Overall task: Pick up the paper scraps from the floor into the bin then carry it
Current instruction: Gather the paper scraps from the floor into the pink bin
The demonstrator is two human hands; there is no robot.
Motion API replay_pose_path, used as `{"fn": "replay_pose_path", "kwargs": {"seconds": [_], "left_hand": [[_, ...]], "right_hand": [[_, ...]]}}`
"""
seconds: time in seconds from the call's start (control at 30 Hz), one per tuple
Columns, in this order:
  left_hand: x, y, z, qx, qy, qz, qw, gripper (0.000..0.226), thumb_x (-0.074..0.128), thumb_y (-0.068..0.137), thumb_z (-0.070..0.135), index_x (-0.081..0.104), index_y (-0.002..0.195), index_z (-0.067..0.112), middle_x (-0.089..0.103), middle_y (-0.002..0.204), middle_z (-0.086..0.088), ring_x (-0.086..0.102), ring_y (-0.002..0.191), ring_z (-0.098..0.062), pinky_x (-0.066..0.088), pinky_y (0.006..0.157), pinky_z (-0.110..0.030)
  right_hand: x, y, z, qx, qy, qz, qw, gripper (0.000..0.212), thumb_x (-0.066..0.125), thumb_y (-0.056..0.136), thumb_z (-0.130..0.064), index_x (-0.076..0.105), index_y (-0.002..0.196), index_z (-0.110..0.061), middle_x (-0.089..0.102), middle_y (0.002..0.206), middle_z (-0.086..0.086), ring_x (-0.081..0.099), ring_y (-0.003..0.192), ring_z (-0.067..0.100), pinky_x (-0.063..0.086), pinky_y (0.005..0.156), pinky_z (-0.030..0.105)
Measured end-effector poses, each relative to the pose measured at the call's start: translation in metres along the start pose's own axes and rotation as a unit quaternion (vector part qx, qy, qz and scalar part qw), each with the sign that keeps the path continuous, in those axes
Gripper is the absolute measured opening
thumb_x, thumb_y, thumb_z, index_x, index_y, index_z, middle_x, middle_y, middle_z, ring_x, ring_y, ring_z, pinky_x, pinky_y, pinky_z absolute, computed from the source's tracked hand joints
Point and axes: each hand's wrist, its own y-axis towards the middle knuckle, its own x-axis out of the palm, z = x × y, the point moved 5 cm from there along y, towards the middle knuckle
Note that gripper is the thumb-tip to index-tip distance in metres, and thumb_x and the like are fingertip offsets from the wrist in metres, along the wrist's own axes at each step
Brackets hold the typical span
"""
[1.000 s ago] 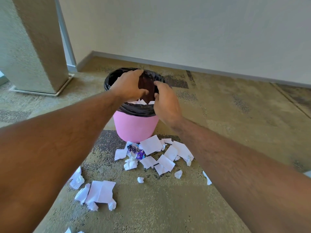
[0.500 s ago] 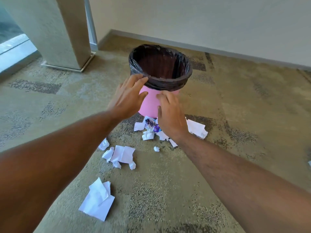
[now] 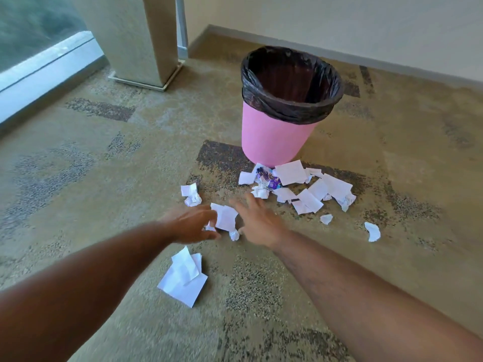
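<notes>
The bin (image 3: 271,138) is pink with a black bag (image 3: 290,105). The paper scraps (image 3: 311,189) are white. The floor (image 3: 130,158) is tan with dark speckled patches.

no readable text anywhere, white paper scraps (image 3: 311,190) on the carpet show no legible writing, one crumpled purple printed scrap (image 3: 269,180) by the pink bin (image 3: 274,134) bears markings too blurred to make out, bin unlabelled

Paper scraps (image 3: 300,188) lie before the bin (image 3: 277,137).
</notes>
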Motion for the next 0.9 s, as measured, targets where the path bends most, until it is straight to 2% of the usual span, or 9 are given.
{"fn": "replay_pose_path", "kwargs": {"seconds": [0.07, 0.13, 0.23, 0.33, 0.43, 0.57, 0.67, 0.8, 0.9], "left_hand": [[0.023, -0.014, -0.001, 0.051, 0.051, -0.079, 0.994, 0.061, 0.069, 0.084, 0.06, 0.049, 0.133, 0.028, 0.049, 0.125, 0.005, 0.054, 0.115, -0.02, 0.048, 0.089, -0.036], [0.038, -0.026, 0.001, 0.1, 0.093, -0.126, 0.983, 0.085, 0.076, 0.075, 0.061, 0.039, 0.145, 0.029, 0.041, 0.137, 0.002, 0.043, 0.124, -0.018, 0.041, 0.091, -0.031], [0.053, -0.031, 0.0, 0.143, 0.161, -0.149, 0.965, 0.107, 0.08, 0.064, 0.066, 0.027, 0.152, 0.035, 0.032, 0.146, -0.003, 0.035, 0.129, -0.022, 0.044, 0.095, -0.039], [0.061, -0.031, -0.001, 0.178, 0.234, -0.136, 0.946, 0.115, 0.081, 0.061, 0.067, 0.017, 0.153, 0.04, 0.028, 0.146, -0.004, 0.034, 0.126, -0.024, 0.052, 0.089, -0.043], [0.067, -0.031, -0.003, 0.202, 0.268, -0.117, 0.935, 0.117, 0.082, 0.064, 0.062, 0.012, 0.154, 0.041, 0.026, 0.148, -0.006, 0.033, 0.128, -0.026, 0.054, 0.09, -0.045], [0.068, -0.028, -0.003, 0.213, 0.268, -0.101, 0.934, 0.11, 0.082, 0.067, 0.059, 0.016, 0.153, 0.039, 0.026, 0.148, -0.006, 0.033, 0.128, -0.027, 0.053, 0.09, -0.043], [0.067, -0.028, -0.001, 0.22, 0.259, -0.108, 0.934, 0.103, 0.081, 0.07, 0.056, 0.02, 0.151, 0.036, 0.022, 0.149, -0.004, 0.032, 0.13, -0.027, 0.052, 0.093, -0.044], [0.068, -0.029, 0.0, 0.216, 0.245, -0.123, 0.937, 0.095, 0.081, 0.074, 0.05, 0.024, 0.147, 0.032, 0.025, 0.142, -0.006, 0.034, 0.123, -0.025, 0.053, 0.092, -0.045], [0.07, -0.03, 0.001, 0.205, 0.232, -0.139, 0.941, 0.089, 0.08, 0.078, 0.045, 0.026, 0.146, 0.028, 0.031, 0.137, -0.006, 0.034, 0.12, -0.023, 0.055, 0.09, -0.043]], "right_hand": [[0.012, 0.002, -0.009, -0.031, -0.022, -0.046, 0.998, 0.087, 0.062, 0.09, -0.003, 0.016, 0.159, -0.029, 0.011, 0.16, 0.013, 0.023, 0.144, 0.039, 0.048, 0.094, 0.051], [0.019, 0.005, -0.018, -0.056, -0.037, -0.078, 0.995, 0.091, 0.067, 0.092, -0.012, 0.01, 0.16, -0.032, 0.002, 0.164, 0.012, 0.015, 0.149, 0.038, 0.046, 0.097, 0.05], [0.022, 0.009, -0.034, -0.078, -0.054, -0.086, 0.992, 0.098, 0.075, 0.089, -0.02, 0.008, 0.159, -0.034, 0.0, 0.165, 0.013, 0.011, 0.151, 0.037, 0.043, 0.101, 0.052], [0.028, 0.019, -0.048, -0.105, -0.094, -0.075, 0.987, 0.105, 0.077, 0.085, -0.015, 0.005, 0.158, -0.04, 0.001, 0.165, 0.013, 0.008, 0.152, 0.037, 0.042, 0.105, 0.056], [0.038, 0.03, -0.055, -0.107, -0.098, -0.083, 0.986, 0.107, 0.07, 0.086, -0.004, 0.0, 0.156, -0.046, -0.006, 0.167, 0.01, 0.002, 0.154, 0.036, 0.037, 0.108, 0.062], [0.047, 0.037, -0.057, -0.096, -0.082, -0.106, 0.986, 0.098, 0.059, 0.094, -0.005, -0.002, 0.155, -0.05, -0.014, 0.168, 0.007, -0.007, 0.155, 0.036, 0.029, 0.111, 0.067], [0.054, 0.037, -0.056, -0.085, -0.069, -0.117, 0.987, 0.09, 0.045, 0.096, 0.001, 0.001, 0.156, -0.05, -0.014, 0.168, 0.01, -0.008, 0.155, 0.037, 0.032, 0.11, 0.062], [0.052, 0.036, -0.058, -0.09, -0.089, -0.079, 0.989, 0.073, 0.045, 0.101, -0.007, 0.014, 0.156, -0.043, 0.002, 0.167, 0.016, 0.004, 0.153, 0.042, 0.044, 0.102, 0.058], [0.051, 0.034, -0.06, -0.096, -0.107, -0.051, 0.988, 0.065, 0.049, 0.098, -0.003, 0.029, 0.152, -0.033, 0.018, 0.162, 0.017, 0.02, 0.147, 0.044, 0.05, 0.094, 0.059]]}}
